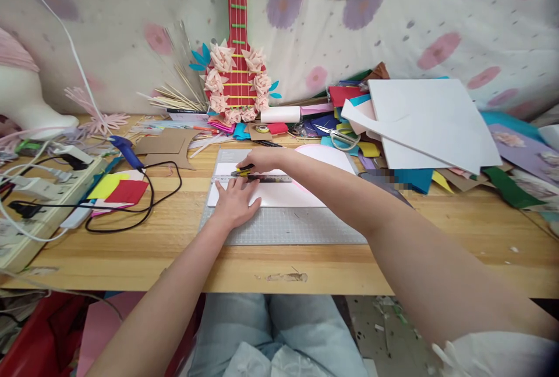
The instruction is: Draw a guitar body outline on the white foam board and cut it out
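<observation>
My left hand [236, 201] lies flat with fingers spread, pressing a metal ruler [275, 178] onto a white sheet [283, 194] on the grey cutting mat [288, 228]. My right hand [261, 162] is closed around a yellow and black utility knife [243, 170], its tip at the ruler's far edge near the left end. A pink rounded piece [325, 155] lies under the white sheet on the right.
A decorated red paper guitar [237, 45] leans on the cloth backdrop. Scissors [338, 135], coloured foam sheets and white boards [432, 124] pile up at the right. A blue glue gun [125, 150], black cable, power strip [41, 191] and red and yellow papers [117, 188] sit left.
</observation>
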`<state>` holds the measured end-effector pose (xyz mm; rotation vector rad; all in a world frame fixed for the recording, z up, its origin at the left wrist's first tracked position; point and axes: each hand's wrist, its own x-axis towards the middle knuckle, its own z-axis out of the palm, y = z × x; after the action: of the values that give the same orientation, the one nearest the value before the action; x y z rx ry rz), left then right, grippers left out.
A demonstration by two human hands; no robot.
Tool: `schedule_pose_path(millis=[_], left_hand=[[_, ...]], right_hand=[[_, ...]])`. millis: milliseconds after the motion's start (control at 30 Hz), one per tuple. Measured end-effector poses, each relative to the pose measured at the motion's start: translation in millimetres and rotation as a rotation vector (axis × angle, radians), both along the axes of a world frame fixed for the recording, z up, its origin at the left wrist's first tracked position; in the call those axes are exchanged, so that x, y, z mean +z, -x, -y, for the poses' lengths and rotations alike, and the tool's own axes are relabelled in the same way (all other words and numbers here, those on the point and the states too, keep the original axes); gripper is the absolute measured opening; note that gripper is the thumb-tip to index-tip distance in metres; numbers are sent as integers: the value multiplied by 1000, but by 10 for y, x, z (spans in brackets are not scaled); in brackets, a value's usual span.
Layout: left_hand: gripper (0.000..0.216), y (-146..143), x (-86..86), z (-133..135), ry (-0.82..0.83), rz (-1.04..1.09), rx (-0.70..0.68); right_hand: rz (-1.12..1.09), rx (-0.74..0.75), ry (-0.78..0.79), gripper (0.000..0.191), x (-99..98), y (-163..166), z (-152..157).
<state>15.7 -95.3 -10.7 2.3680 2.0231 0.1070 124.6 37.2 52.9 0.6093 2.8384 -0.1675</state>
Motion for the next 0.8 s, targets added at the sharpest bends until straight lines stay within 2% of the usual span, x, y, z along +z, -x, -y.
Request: schedule_pose_path(millis=[800], left_hand=[[49, -9, -5, 8, -6, -9, 19]], right_hand=[[-11, -41, -11, 46, -45, -409, -103]])
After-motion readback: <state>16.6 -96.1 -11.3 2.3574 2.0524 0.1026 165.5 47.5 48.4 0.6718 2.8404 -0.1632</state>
